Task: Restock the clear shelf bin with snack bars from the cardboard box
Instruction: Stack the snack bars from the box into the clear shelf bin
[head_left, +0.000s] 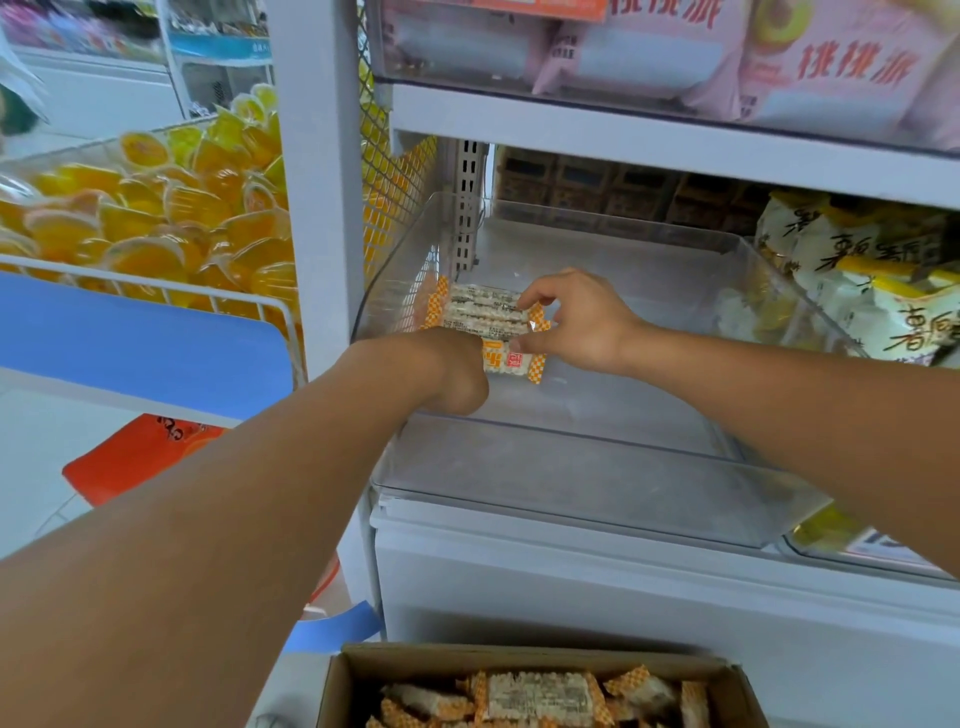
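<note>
Clear shelf bin (597, 467) sitting on the white shelf, see-through plastic with a tall front lip, mostly bare inside; just a small bunch of snack bars (485, 317) lying flat in a row at the back-left corner, pale grainy bars in clear wrappers with orange-checkered ends. Cardboard box (343, 686) down at the bottom edge, flaps open, loaded with a loose jumble of the same bars (540, 696), pointing every which way.
</note>
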